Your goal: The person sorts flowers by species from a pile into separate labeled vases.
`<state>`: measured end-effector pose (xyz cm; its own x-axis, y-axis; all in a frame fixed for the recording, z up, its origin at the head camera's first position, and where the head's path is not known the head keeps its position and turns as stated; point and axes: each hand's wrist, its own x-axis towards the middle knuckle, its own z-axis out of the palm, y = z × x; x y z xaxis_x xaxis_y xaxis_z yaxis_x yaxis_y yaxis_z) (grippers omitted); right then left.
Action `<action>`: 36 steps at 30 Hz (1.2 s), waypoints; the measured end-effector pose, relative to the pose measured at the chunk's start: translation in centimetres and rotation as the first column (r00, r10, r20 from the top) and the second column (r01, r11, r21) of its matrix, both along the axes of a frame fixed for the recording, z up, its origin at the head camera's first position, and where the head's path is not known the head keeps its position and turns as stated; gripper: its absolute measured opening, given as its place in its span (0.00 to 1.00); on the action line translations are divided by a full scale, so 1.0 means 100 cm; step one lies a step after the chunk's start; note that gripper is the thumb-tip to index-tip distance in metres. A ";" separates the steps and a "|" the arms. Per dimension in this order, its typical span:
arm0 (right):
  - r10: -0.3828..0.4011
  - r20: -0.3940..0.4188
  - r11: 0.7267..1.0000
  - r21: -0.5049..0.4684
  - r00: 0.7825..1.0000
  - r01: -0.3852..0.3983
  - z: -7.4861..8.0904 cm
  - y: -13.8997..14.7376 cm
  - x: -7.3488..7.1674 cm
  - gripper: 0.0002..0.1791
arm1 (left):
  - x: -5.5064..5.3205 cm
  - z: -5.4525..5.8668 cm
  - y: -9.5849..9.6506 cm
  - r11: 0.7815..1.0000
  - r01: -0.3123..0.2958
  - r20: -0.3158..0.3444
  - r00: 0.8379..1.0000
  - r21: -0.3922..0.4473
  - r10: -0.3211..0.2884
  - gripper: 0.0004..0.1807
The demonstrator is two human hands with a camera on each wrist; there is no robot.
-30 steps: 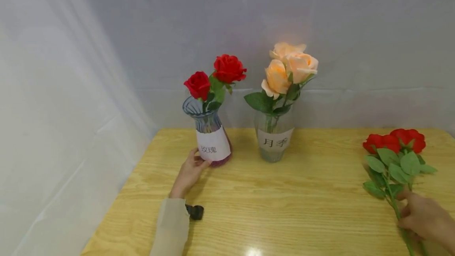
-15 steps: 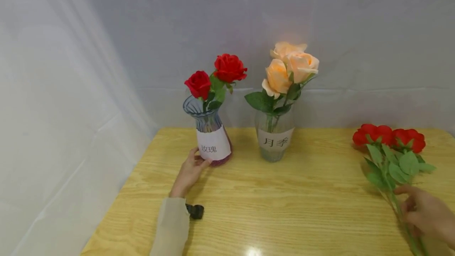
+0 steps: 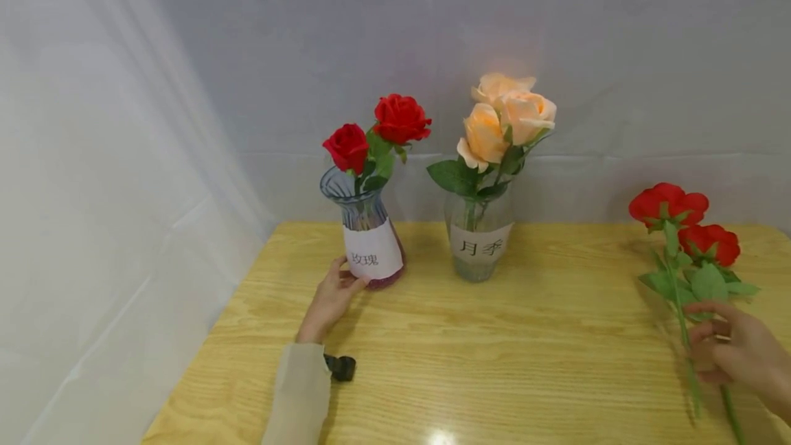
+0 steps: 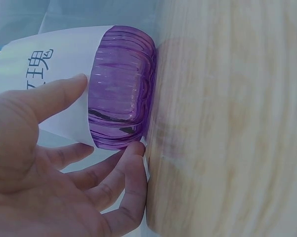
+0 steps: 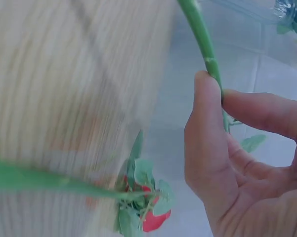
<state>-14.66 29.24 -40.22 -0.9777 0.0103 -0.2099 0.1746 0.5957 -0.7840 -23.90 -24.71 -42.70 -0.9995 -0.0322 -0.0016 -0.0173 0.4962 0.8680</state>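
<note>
My left hand (image 3: pixel 330 297) holds the lower left side of a blue-and-purple glass vase (image 3: pixel 373 256) with a white paper label. In the left wrist view the thumb lies on the label and the other fingers curl by the purple base (image 4: pixel 121 89). Two red roses (image 3: pixel 402 119) stand in this vase. At the right, my right hand (image 3: pixel 738 352) pinches the green stem (image 5: pixel 200 37) of a red rose (image 3: pixel 667 203) between thumb and fingertips, its head raised off the table. Beneath it another red rose (image 3: pixel 711 244) lies on the table.
A clear glass vase (image 3: pixel 478 270) with a paper label holds several peach roses (image 3: pixel 525 115), right of the blue-and-purple one. The wooden table (image 3: pixel 494 356) ends at the back against a pale sheet (image 3: pixel 649 88). A dark wrist device (image 3: pixel 340 367) shows by the left sleeve.
My right hand has lifted one red rose up from beside the other, its head now higher and its stem clear of the second stem. The left hand and both vases stay put.
</note>
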 end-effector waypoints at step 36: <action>-0.159 -0.145 0.785 -0.618 0.976 0.036 0.007 -0.029 -0.018 0.29 | -0.001 0.000 -0.001 1.000 -0.006 0.008 1.000 -0.003 0.006 0.37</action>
<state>-16.50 26.34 -39.50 -0.9989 0.0381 -0.0263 0.0252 -0.0294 -0.9992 -23.98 -24.82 -42.74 -0.9992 -0.0386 -0.0099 -0.0278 0.4987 0.8663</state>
